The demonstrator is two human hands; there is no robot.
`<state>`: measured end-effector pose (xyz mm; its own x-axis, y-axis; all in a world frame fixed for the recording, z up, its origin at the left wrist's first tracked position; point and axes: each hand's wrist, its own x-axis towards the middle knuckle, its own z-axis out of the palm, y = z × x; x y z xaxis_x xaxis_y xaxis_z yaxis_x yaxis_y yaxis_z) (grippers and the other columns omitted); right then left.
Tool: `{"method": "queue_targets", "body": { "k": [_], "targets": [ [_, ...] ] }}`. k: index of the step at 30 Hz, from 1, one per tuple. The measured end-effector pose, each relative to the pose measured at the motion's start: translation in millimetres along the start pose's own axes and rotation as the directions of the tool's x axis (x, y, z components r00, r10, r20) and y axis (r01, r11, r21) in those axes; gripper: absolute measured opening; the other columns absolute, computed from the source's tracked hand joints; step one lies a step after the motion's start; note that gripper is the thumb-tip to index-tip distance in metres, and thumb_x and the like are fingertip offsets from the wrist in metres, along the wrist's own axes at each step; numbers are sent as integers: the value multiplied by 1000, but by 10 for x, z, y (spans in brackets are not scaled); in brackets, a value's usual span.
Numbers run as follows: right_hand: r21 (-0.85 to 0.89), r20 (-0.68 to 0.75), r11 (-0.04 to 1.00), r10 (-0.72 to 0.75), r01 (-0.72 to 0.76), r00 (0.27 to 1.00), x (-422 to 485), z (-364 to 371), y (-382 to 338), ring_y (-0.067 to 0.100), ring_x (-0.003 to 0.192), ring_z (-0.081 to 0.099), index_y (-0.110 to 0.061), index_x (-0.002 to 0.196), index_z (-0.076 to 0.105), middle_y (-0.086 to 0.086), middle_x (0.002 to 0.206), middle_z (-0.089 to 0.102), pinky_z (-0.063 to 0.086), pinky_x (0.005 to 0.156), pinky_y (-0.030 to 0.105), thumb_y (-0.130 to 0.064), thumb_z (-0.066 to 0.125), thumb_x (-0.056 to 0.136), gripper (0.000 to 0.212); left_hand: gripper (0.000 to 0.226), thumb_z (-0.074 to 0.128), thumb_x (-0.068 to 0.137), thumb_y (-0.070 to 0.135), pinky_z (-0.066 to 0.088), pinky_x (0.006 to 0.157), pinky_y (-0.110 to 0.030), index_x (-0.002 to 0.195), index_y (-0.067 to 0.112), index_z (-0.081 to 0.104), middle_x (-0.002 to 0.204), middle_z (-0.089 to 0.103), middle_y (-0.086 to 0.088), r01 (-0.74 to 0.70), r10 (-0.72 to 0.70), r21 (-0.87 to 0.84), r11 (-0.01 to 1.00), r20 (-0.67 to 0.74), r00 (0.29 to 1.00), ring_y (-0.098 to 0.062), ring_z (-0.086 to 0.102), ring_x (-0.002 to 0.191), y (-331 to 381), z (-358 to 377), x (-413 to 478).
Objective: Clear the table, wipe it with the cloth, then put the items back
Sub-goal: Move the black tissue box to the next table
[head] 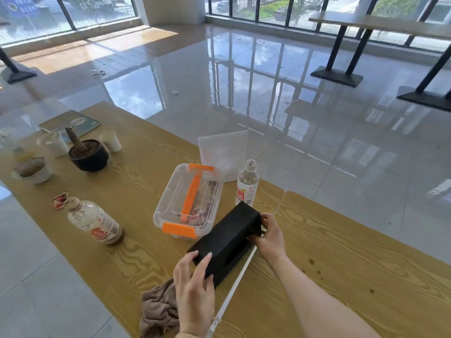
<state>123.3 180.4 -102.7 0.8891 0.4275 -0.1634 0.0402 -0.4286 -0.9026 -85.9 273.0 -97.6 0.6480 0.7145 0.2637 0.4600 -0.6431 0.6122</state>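
Note:
A long black box [227, 240] lies slanted on the wooden table [341, 252], over the seam between two tabletops. My left hand [195, 284] grips its near end and my right hand [271, 237] grips its far end. A brown cloth [158, 311] lies crumpled at the table's near edge, partly under my left wrist. Just behind the box stand a clear plastic container [188, 203] with orange clips and a clear water bottle [247, 184].
Further left are a brownish bottle [95, 223], a black pot with a stump [88, 154], paper cups [111, 140], a bowl [33, 170], a crumpled wrapper [60, 200] and a book [70, 123]. A white sheet [223, 150] overhangs the far edge. Other tables [380, 23] stand beyond.

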Motion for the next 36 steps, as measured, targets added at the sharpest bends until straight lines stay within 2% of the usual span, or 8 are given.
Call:
{"method": "queue_targets", "body": {
  "k": [4, 9, 14, 18, 21, 25, 30, 36],
  "targets": [
    [-37, -16, 999, -25, 25, 1000, 59, 43, 52, 10, 102, 63, -25, 111, 53, -11, 107, 65, 58, 83, 31, -7, 82, 77, 49, 62, 87, 55, -13, 56, 77, -45, 106, 21, 76, 121, 53, -3, -55, 54, 34, 998, 21, 998, -34, 50, 113, 7, -14, -31],
    [-42, -34, 998, -43, 42, 999, 106, 112, 26, 11, 103, 62, -27, 110, 52, -12, 105, 64, 58, 86, 32, -3, 79, 79, 48, 62, 88, 57, -10, 51, 80, -34, 108, 22, 75, 122, 53, -3, -60, 59, 20, 998, 53, 997, -33, 49, 115, 33, -38, -8],
    [-105, -34, 993, -61, 57, 998, 142, 139, 12, 7, 97, 61, -27, 108, 52, -12, 103, 62, 59, 85, 39, -1, 75, 81, 44, 62, 89, 60, -4, 59, 63, -38, 112, 25, 72, 125, 51, -1, -55, 53, 22, 998, 94, 994, -31, 46, 117, 58, -64, 16],
    [-148, -21, 984, -106, 101, 994, 112, 122, 2, 7, 101, 61, -28, 114, 55, -13, 107, 63, 57, 88, 37, -4, 76, 82, 46, 61, 89, 62, 2, 59, 65, -40, 115, 26, 70, 127, 50, -1, -88, 79, 68, 994, 128, 989, -29, 45, 117, 33, -117, 25],
    [-156, -25, 981, -119, 113, 993, 26, 67, -25, 7, 107, 57, -25, 127, 55, -13, 115, 61, 52, 92, 30, -7, 78, 82, 54, 60, 87, 66, 7, 59, 76, -42, 120, 25, 68, 129, 49, -2, -107, 96, 87, 990, 113, 989, -28, 45, 118, 19, -178, 35],
    [-206, -19, 978, -50, 45, 999, -137, -45, -22, 13, 117, 55, -14, 143, 46, -1, 127, 59, 50, 97, 31, -4, 76, 81, 69, 60, 84, 71, 11, 59, 75, -38, 126, 19, 62, 126, 50, -4, -128, 123, 82, 988, 66, 990, -24, 47, 115, 15, -299, 5],
    [-271, 6, 961, -51, 51, 999, -366, -199, -43, 15, 119, 55, -13, 144, 46, 4, 132, 58, 49, 101, 32, -14, 75, 86, 65, 49, 79, 76, 12, 57, 68, -29, 122, 17, 63, 120, 52, 0, -242, 229, 97, 965, 130, 965, -20, 54, 106, 29, -344, -94],
    [-385, 74, 913, -116, 136, 990, -726, -405, -82, 19, 125, 53, -14, 144, 46, 5, 134, 57, 46, 105, 34, -24, 74, 88, 63, 47, 76, 80, 20, 56, 76, -35, 124, 16, 62, 120, 53, -2, -213, 190, 156, 964, 153, 970, -23, 55, 107, 164, -345, -268]
  ]
}}
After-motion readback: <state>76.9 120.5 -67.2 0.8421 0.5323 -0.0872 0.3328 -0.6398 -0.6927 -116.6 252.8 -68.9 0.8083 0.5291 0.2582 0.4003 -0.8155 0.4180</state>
